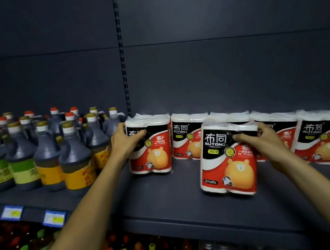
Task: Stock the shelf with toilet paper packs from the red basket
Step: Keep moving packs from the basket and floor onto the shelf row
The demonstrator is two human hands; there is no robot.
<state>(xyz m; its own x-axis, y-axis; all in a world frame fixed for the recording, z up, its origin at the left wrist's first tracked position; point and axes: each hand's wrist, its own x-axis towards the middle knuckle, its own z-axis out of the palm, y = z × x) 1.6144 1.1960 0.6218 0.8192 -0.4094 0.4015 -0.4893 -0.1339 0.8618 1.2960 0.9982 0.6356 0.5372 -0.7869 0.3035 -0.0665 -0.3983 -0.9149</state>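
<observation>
Both hands point(126, 140) point(262, 139) grip packs point(227, 158) on shelf point(180, 189).

Dark shelf point(169, 190): toilet paper packs point(227, 158) upright, dark bottles point(46, 155) at left.

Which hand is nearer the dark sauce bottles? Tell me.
Left. The left hand grips the leftmost toilet paper pack, right beside the dark sauce bottles. The right hand holds the front pack, farther right.

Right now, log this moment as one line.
left hand grips leftmost pack | right hand grips front pack | both upright on shelf
</observation>
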